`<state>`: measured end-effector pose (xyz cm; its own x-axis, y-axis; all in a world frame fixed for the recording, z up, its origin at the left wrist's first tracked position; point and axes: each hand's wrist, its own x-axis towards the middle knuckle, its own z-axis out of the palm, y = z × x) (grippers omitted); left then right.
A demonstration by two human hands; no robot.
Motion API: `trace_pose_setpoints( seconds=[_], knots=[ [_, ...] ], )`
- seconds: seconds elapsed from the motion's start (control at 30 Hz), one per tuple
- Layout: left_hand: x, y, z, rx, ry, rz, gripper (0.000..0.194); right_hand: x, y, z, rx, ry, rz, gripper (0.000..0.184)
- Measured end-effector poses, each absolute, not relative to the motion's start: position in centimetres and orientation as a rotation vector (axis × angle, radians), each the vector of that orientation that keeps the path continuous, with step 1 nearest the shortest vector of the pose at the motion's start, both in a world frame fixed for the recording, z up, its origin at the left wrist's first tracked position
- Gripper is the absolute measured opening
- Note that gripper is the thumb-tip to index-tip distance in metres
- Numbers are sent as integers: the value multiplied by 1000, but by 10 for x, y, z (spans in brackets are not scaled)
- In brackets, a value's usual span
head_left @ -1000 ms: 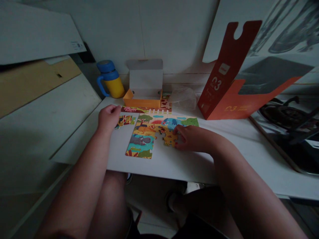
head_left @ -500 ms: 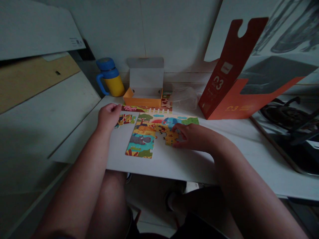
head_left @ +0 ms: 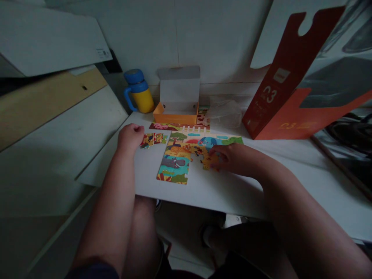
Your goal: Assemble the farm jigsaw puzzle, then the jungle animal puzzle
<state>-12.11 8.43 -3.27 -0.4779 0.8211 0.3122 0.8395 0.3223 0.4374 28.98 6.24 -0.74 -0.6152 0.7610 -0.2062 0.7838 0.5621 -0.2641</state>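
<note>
A partly joined, brightly coloured animal jigsaw (head_left: pixel 177 159) lies on a white board (head_left: pixel 203 190). My right hand (head_left: pixel 232 157) rests on its right side, fingers curled and pressing a yellow puzzle piece (head_left: pixel 208 161) against the joined part. My left hand (head_left: pixel 130 136) is curled at the board's left edge, touching a small cluster of loose pieces (head_left: pixel 152 139). More pieces (head_left: pixel 177 126) lie along the back of the board.
An open orange box (head_left: pixel 177 112) with a raised white lid stands behind the jigsaw. A blue and yellow flask (head_left: pixel 141 93) is to its left, a clear plastic bag (head_left: pixel 223 112) and a tall red cardboard sleeve (head_left: pixel 279 89) to its right. White panels slope at the left.
The view has swung left, so everything sits further right in the frame. My right hand has edged the yellow piece slightly closer to the joined part. My left hand has stayed put.
</note>
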Motion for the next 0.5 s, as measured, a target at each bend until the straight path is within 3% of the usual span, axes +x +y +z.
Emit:
trace_pose_setpoints(
  seconds=[0.13,0.37,0.5],
  knots=[
    [-141,82,-41,-1787,-2730,-754,41,288,64,-9,1367,2742,-529,40],
    [-156,72,-46,-2226,-2528,-699,86,285,65,-8,1370,2766,-589,31],
    [-154,72,-44,-2171,-2527,-698,81,285,65,-7,1379,2755,-636,30]
  ],
)
